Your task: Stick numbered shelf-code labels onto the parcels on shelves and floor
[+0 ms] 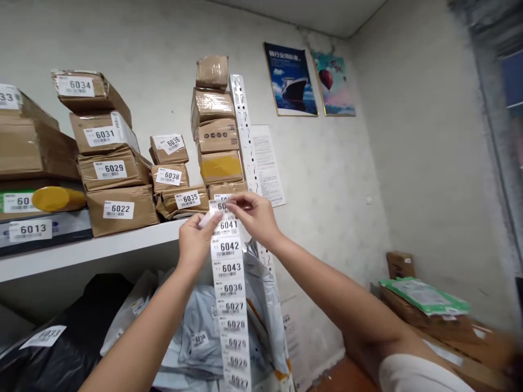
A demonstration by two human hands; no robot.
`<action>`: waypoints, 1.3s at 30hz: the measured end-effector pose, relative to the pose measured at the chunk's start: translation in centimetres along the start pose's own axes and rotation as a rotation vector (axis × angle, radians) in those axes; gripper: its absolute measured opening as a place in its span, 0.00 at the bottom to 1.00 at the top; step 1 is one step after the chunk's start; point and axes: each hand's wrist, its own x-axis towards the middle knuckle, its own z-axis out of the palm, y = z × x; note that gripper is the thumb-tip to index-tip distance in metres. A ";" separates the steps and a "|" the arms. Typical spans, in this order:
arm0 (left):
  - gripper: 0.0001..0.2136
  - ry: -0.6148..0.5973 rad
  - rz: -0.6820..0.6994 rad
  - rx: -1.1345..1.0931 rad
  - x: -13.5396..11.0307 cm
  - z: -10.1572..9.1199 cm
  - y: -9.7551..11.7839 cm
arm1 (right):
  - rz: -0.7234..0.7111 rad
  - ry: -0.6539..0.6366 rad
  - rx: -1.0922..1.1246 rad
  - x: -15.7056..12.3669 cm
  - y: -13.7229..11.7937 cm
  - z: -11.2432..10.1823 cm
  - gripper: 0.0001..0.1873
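A long white strip of numbered barcode labels (231,268) hangs down from between my hands, with 6041, 6042 and 6043 readable near its top. My left hand (195,239) pinches the strip's left edge near the upper end, thumb across it. My right hand (256,215) has thumb and fingertips closed at the top label, whose number they partly cover. Just behind the fingers, at the shelf's right end, stands a stack of brown cardboard boxes (219,135). Its lowest box (226,189) bears a label partly hidden by my right hand.
Labelled boxes, such as 6022 (122,222) and 6035 (167,204), line the white shelf (134,244). Below lie a black bag (81,310) and grey mailers (200,310). A perforated white post (245,136) borders the shelf. Large cartons (469,337) sit at lower right.
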 end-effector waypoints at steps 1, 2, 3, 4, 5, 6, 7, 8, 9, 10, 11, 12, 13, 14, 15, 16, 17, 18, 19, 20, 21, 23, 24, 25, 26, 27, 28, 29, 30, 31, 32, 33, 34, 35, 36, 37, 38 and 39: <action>0.16 0.005 -0.005 -0.025 0.6 0.2 0.1 | -0.039 0.033 -0.033 1.5 0.0 0.1 0.07; 0.16 -0.007 -0.019 -0.037 1.0 0.4 0.3 | -0.073 0.069 -0.064 3.1 0.0 0.1 0.07; 0.16 -0.034 -0.037 -0.033 1.3 0.4 0.4 | -0.099 0.103 -0.098 4.8 0.3 0.2 0.07; 0.16 -0.068 -0.058 -0.018 1.4 0.3 0.6 | -0.117 0.133 -0.143 6.5 0.6 0.2 0.07; 0.16 -0.100 -0.072 -0.001 1.5 0.1 0.6 | -0.129 0.153 -0.205 8.1 1.0 0.2 0.06; 0.15 -0.126 -0.068 0.013 1.5 -0.2 0.7 | -0.130 0.155 -0.285 9.5 1.5 0.2 0.06; 0.14 -0.146 -0.037 0.023 1.5 -0.5 0.7 | -0.121 0.136 -0.378 10.7 1.9 0.2 0.05; 0.13 -0.161 0.011 0.026 1.6 -0.8 0.6 | -0.111 0.108 -0.476 11.5 2.3 0.2 0.05; 0.12 -0.170 0.062 0.025 1.7 -1.1 0.6 | -0.107 0.096 -0.569 12.0 2.6 0.3 0.06; 0.11 -0.171 0.103 0.021 1.9 -1.3 0.6 | -0.111 0.113 -0.645 12.2 2.6 0.4 0.10; 0.11 -0.162 0.133 0.013 2.1 -1.5 0.6 | -0.126 0.158 -0.692 12.0 2.5 0.4 0.16; 0.11 -0.142 0.150 -0.002 2.3 -1.6 0.6 | -0.151 0.214 -0.703 11.5 2.2 0.5 0.22; 0.12 -0.112 0.157 -0.022 2.6 -1.7 0.7 | -0.180 0.259 -0.675 10.7 1.8 0.5 0.25; 0.12 -0.076 0.165 -0.043 2.7 -1.7 0.8 | -0.199 0.255 -0.609 9.8 1.2 0.5 0.26; 0.12 -0.041 0.184 -0.059 2.8 -1.7 0.9 | -0.194 0.178 -0.506 8.6 0.6 0.5 0.24; 0.12 -0.008 0.210 -0.066 2.9 -1.6 1.0 | -0.161 0.034 -0.372 7.3 0.0 0.6 0.21; 0.13 0.021 0.236 -0.066 2.8 -1.5 1.0 | -0.099 -0.139 -0.224 6.0 -0.5 0.7 0.19; 0.13 0.048 0.258 -0.064 2.8 -1.3 1.0 | -0.017 -0.286 -0.078 4.7 -0.8 0.8 0.20; 0.14 0.071 0.273 -0.067 2.7 -1.2 1.0 | 0.070 -0.384 0.053 3.5 -1.0 1.0 0.21; 0.15 0.089 0.278 -0.077 2.7 -1.1 0.9 | 0.149 -0.421 0.158 2.6 -1.1 1.2 0.22; 0.15 0.092 0.269 -0.094 2.6 -1.0 0.8 | 0.211 -0.401 0.233 1.9 -1.0 1.3 0.22; 0.13 0.017 0.218 -0.135 2.6 -1.1 0.6 | 0.279 -0.290 0.317 1.1 -0.6 1.3 0.21; 0.13 -0.064 0.176 -0.150 2.7 -1.2 0.6 | 0.293 -0.243 0.336 1.0 -0.4 1.2 0.20; 0.16 -0.157 0.129 -0.150 2.8 -1.4 0.6 | 0.297 -0.209 0.341 1.1 -0.2 1.0 0.19; 0.19 -0.245 0.088 -0.136 2.9 -1.6 0.7 | 0.295 -0.190 0.336 1.2 -0.1 0.8 0.19; 0.19 -0.314 0.054 -0.111 3.0 -1.8 0.8 | 0.295 -0.190 0.325 1.4 0.0 0.5 0.18; 0.18 -0.357 0.029 -0.086 3.2 -1.9 0.8 | 0.297 -0.206 0.310 1.6 0.1 0.3 0.17; 0.17 -0.372 0.017 -0.069 3.3 -1.9 0.8 | 0.295 -0.224 0.292 1.8 0.2 0.1 0.17; 0.16 -0.366 0.019 -0.071 3.5 -1.8 0.8 | 0.282 -0.230 0.275 2.0 0.3 0.1 0.16; 0.17 -0.343 0.024 -0.095 3.6 -1.6 0.6 | 0.255 -0.221 0.253 2.2 0.3 0.2 0.16; 0.17 -0.305 0.029 -0.129 3.8 -1.4 0.5 | 0.214 -0.199 0.224 2.4 0.4 0.4 0.15; 0.17 -0.255 0.035 -0.154 4.1 -1.1 0.3 | 0.161 -0.169 0.184 2.7 0.4 0.7 0.14; 0.17 -0.191 0.047 -0.160 4.4 -0.8 0.1 | 0.102 -0.137 0.137 3.1 0.4 1.0 0.12; 0.17 -0.123 0.067 -0.144 4.7 -0.5 -0.1 | 0.041 -0.108 0.085 3.7 0.4 1.4 0.10; 0.17 -0.059 0.092 -0.118 5.0 -0.2 -0.1 | -0.019 -0.084 0.032 4.5 0.3 1.8 0.08; 0.18 -0.010 0.119 -0.100 5.4 0.0 -0.1 | -0.079 -0.058 -0.019 5.5 0.3 2.0 0.06; 0.18 0.012 0.140 -0.099 5.7 0.2 0.1 | -0.137 -0.028 -0.066 6.8 0.2 2.2 0.05; 0.17 0.006 0.145 -0.114 6.0 0.3 0.3 | -0.192 0.008 -0.109 8.3 0.2 2.2 0.05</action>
